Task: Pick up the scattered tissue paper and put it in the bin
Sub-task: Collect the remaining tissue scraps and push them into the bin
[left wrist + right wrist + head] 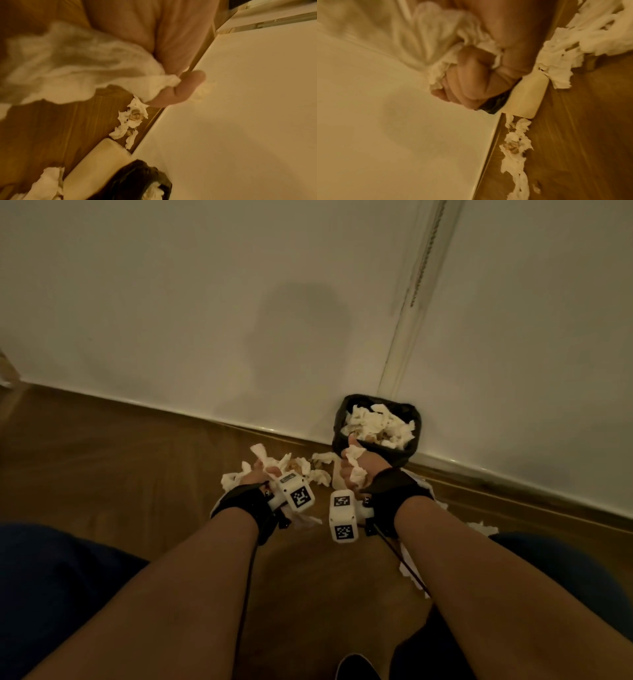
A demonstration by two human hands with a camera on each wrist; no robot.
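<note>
Your right hand (356,470) is clenched round a wad of tissue paper (358,474) just short of the bin (337,445), which already looks nearly full, and your left hand (262,474) grips another bunch low over the floor (137,457). More scraps (317,474) lie between your hands and under your right forearm, so I judge a few loads remain.

The bin (407,455) stands against the wall (205,320), heaped with tissue (376,424) to its rim. Loose tissue clutters the floor (120,457) left of it.
</note>
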